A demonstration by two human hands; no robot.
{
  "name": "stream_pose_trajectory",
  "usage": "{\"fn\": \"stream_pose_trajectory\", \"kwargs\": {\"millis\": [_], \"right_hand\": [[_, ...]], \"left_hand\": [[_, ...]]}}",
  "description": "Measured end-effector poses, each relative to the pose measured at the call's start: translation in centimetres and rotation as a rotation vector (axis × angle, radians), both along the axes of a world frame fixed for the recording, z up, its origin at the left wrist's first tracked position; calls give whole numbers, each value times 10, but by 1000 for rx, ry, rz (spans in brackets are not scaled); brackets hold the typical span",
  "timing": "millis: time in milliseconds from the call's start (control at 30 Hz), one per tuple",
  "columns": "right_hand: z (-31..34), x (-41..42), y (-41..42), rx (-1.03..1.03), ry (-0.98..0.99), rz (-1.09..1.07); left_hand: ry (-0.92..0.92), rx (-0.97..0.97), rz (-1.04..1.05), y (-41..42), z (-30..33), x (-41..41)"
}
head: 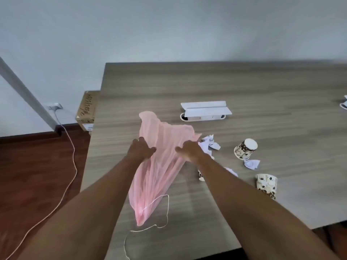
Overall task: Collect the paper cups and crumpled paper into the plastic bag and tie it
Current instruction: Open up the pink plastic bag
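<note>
A thin pink plastic bag (161,139) hangs limp over the wooden table (244,87), its closed end pointing toward me beside a loose white string (165,209). My left hand (140,149) grips the bag's left side and my right hand (187,150) grips its right side. Crumpled white paper (209,144) lies just right of my right hand. One patterned paper cup (245,149) lies on its side, another cup (266,185) sits nearer me, and a third cup (201,175) peeks out from under my right forearm. A second paper ball (252,164) lies between the cups.
A white folded box-like object (205,109) rests on the table behind the bag. A cardboard box (86,111) stands on the floor by the table's left edge, with a white cable (71,147) trailing from a wall socket. A white item (344,104) shows at the far right.
</note>
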State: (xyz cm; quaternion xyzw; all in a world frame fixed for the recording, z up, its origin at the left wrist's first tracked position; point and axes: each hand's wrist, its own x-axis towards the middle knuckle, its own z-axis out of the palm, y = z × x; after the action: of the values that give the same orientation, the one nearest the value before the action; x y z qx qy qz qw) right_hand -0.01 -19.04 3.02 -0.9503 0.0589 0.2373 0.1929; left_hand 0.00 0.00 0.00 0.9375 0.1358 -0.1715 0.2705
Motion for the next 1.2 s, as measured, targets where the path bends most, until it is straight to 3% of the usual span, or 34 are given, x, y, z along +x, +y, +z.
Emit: {"fn": "stream_pose_trajectory", "kwargs": {"millis": [200,367,500,633,800,933,1033,1200], "right_hand": [[-57,-53,16,-13,207,-4],[-77,-67,23,64,98,-149],[-83,-69,31,258,87,-341],[-83,-67,38,505,90,-628],[-81,-65,42,578,69,-754],[-75,-60,44,870,275,-932],[-65,-60,43,949,341,-892],[-30,-54,36,1040,145,-672]], "left_hand": [[91,-33,129,8,-44,-33],[85,-69,168,18,-62,-44],[70,-142,257,21,-60,-52],[-20,-341,306,27,-47,-70],[-112,-501,368,30,-18,-103],[-224,-573,367,31,5,-129],[-295,-593,369,31,18,-144],[-300,-629,378,36,31,-157]]}}
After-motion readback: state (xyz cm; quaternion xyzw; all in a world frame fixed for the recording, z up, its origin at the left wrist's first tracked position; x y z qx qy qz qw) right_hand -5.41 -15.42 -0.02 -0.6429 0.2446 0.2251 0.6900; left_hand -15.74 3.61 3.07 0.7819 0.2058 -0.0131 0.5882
